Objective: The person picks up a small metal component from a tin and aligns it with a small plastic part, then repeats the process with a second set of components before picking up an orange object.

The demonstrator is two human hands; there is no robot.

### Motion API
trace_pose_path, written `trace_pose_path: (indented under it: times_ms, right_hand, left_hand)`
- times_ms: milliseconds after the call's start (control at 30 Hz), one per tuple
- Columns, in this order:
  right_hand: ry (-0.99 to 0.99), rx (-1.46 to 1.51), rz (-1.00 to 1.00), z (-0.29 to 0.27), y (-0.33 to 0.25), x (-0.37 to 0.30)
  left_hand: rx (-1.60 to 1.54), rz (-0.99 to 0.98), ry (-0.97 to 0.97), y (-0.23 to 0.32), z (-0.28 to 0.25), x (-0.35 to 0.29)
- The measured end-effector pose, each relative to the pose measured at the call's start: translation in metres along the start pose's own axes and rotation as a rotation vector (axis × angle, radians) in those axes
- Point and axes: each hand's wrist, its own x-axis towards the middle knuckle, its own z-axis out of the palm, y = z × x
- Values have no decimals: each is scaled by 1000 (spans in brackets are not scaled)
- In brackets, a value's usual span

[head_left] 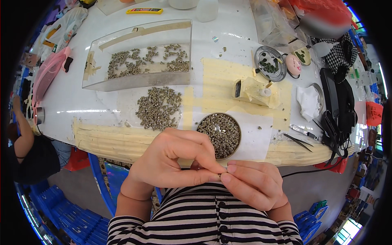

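My left hand (177,157) and my right hand (255,181) meet fingertip to fingertip in front of my striped shirt, at the table's near edge. Both are closed in a pinch on a tiny piece, mostly hidden between the fingers and too small to name. Just beyond the hands stands a round dish (238,122) filled with small metallic parts. To its left a loose pile of similar small metal parts (158,108) lies on the table. Farther back, a clear rectangular box (134,83) holds more of these parts, spread in clumps.
Tweezers (299,141) and a utility knife (304,131) lie at the right, near black straps (330,130). A taped block (255,93) stands behind the dish, with a round metal tray (281,73) of dark green pieces beyond. A pink basket (50,75) is far left; another person (34,155) sits there.
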Motion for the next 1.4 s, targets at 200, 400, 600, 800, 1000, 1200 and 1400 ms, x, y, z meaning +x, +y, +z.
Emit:
trace_pose_path:
  times_ms: [200,400,600,800,1000,1200,1400]
  right_hand:
    - [35,8,164,-7,4,-10]
    - [105,27,391,-11,5,-13]
    - [279,651,772,-6,4,-14]
    - [249,947,857,6,7,2]
    - [187,824,728,20,10,8]
    - [228,765,742,24,9,9]
    - [215,568,659,27,10,9]
  left_hand:
    - [218,31,119,2,8,2]
    - [470,66,272,1,15,5]
    - [391,-8,359,4,18,7]
    - [305,36,247,3,12,6]
    - [166,104,250,-3,6,4]
    - [137,33,314,2,10,1]
    - [284,141,351,-2,10,3]
